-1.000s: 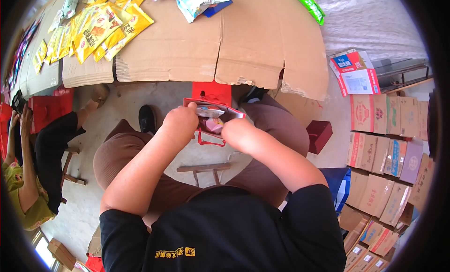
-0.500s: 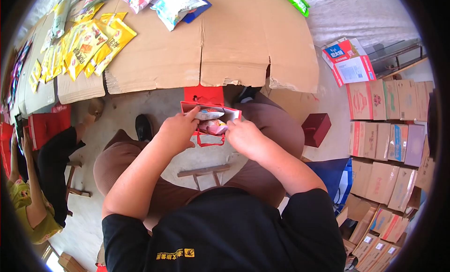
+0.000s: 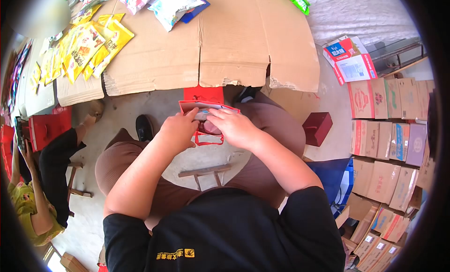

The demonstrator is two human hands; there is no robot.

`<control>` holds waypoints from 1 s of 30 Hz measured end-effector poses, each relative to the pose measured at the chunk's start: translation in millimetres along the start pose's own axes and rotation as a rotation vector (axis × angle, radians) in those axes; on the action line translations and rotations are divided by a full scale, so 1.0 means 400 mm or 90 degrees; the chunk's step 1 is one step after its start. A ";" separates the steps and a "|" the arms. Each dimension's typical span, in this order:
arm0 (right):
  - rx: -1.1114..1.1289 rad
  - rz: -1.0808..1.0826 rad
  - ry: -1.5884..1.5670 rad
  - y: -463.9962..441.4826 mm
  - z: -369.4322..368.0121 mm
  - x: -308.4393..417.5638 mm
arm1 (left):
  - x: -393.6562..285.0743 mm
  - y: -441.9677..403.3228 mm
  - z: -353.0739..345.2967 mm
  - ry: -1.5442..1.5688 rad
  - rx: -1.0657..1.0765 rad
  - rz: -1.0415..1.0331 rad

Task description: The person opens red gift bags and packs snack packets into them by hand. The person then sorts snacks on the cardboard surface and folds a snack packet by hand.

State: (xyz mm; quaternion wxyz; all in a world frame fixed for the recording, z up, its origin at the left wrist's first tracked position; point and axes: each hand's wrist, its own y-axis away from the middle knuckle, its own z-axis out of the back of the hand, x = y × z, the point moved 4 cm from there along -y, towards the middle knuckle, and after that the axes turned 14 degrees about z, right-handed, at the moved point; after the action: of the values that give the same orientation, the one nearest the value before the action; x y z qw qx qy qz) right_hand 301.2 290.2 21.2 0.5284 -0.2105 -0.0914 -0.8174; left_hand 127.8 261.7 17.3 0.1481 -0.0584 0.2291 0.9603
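Bag (image 3: 201, 104) red; pouches (image 3: 85, 51) yellow; cardboard (image 3: 150, 56) tan; shirt (image 3: 234, 230) black, lettering (image 3: 169, 254) yellow; trousers (image 3: 274, 124) brown.

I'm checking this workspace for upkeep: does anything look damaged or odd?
Yes. The cardboard beyond the red bag has a ragged patch on its near edge. The surface there looks torn, unlike the smoother stretches beside it.

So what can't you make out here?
Head view:
Red bag, bottom: hidden by packets and right hand.
Green packet, far end: cut off by the top edge.
Upper left: a pale blur covers what lies behind.
Cartons, fine print: too small to read.
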 end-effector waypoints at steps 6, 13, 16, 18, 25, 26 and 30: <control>0.244 -0.077 -0.014 -0.020 -0.041 -0.007 | -0.001 -0.011 0.008 -0.055 0.160 0.091; -0.117 -0.046 -0.044 -0.003 0.094 -0.022 | 0.015 0.005 0.016 -0.013 0.004 0.072; -0.121 -0.095 -0.053 0.010 0.117 -0.054 | 0.024 0.014 0.059 0.007 0.034 0.077; -0.102 -0.073 -0.045 0.011 0.106 -0.055 | 0.032 0.019 0.091 -0.031 0.049 0.085; 0.039 0.005 0.013 -0.005 0.051 -0.029 | 0.056 0.022 0.099 0.028 -0.116 0.022; 0.038 0.006 0.018 -0.005 0.049 -0.030 | 0.055 0.018 0.095 0.032 -0.098 0.028; 0.005 0.018 0.028 -0.004 0.048 -0.036 | 0.050 0.001 0.077 0.002 -0.048 0.031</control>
State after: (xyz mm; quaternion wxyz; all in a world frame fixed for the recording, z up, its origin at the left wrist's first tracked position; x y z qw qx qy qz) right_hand 309.5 310.0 32.0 0.5426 -0.1915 -0.0801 -0.8140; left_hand 107.4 280.3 41.2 0.1218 -0.0600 0.1944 0.9715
